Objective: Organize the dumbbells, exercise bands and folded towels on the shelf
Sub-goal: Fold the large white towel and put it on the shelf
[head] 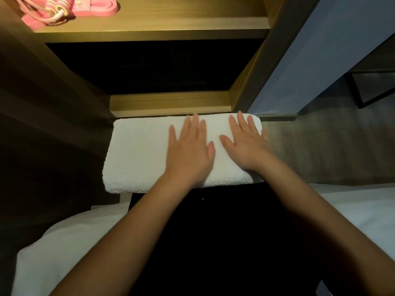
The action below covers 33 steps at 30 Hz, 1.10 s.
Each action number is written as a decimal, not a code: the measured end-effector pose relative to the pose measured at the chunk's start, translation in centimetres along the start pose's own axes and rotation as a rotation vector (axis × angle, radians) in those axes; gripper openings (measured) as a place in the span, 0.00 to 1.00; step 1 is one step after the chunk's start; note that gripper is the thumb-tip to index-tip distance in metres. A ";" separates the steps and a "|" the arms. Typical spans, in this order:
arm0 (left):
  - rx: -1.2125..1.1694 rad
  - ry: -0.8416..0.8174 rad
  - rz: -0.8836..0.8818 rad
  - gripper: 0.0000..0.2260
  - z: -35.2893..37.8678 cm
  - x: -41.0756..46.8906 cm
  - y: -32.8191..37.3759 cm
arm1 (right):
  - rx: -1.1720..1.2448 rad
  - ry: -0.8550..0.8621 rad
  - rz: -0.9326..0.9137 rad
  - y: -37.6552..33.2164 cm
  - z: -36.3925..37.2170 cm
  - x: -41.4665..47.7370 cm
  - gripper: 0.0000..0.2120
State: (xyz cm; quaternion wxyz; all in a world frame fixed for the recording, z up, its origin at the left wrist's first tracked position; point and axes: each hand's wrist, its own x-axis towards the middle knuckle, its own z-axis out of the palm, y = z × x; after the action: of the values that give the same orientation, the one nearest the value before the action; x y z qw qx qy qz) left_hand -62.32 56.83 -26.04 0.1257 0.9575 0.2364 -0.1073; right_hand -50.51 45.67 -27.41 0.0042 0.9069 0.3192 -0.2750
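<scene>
Nearest, white bedding (64, 231) is flanking the person's arms. Beyond it, the left hand (190, 146) and right hand (245, 144) are pressing flat on a folded white towel (139, 150), each grip spread and clasping nothing. The towel is lying just before the lower shelf (171, 103), apparently not yet placed. Farther up, pink exercise bands (70, 9) are sitting on the upper shelf (171, 24); no dumbbells are showing.

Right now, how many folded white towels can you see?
1. The folded towel lies just before the lower shelf board, with the left hand and the right hand flat on it. More may be hidden in the dark compartment above.
</scene>
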 end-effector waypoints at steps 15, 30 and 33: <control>-0.010 0.058 -0.069 0.33 -0.4 -5.4 -9.4 | 0.040 0.173 -0.154 -0.4 -0.4 -2.3 0.33; 0.243 0.258 0.287 0.32 1.1 -5.3 -5.1 | -0.332 0.287 -0.468 -3.6 2.8 -5.8 0.48; 0.250 0.257 0.283 0.28 0.4 -5.1 -5.3 | -0.245 0.419 -0.536 -3.1 2.8 -5.2 0.40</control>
State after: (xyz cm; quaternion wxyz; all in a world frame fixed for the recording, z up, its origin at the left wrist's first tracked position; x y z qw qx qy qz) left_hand -69.36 59.05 -26.06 -0.0113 0.9950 0.0989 0.0060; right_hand -57.05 44.64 -26.72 -0.0248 0.8204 0.5702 -0.0340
